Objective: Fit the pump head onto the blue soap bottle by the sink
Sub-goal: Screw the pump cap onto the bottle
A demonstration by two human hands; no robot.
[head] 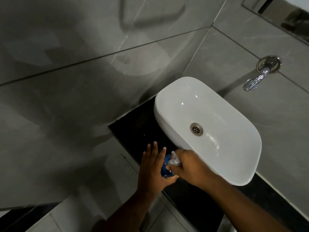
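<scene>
walls: grey tile [83, 101] | counter: black [133, 131] | basin: white [167, 114] | tap: chrome, wall-mounted [254, 81]

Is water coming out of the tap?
No, the tap on the wall shows no stream, and nothing is pouring into the white sink below it.

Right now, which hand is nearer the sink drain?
Right. The right hand sits on the pump head against the basin's near rim, below the drain. The left hand is farther out, on the far side of the blue soap bottle.

Support: black countertop [133, 131], against tiled wall.
On it: white basin [167, 124]; blue soap bottle [164, 169], beside basin, front-left.
</scene>
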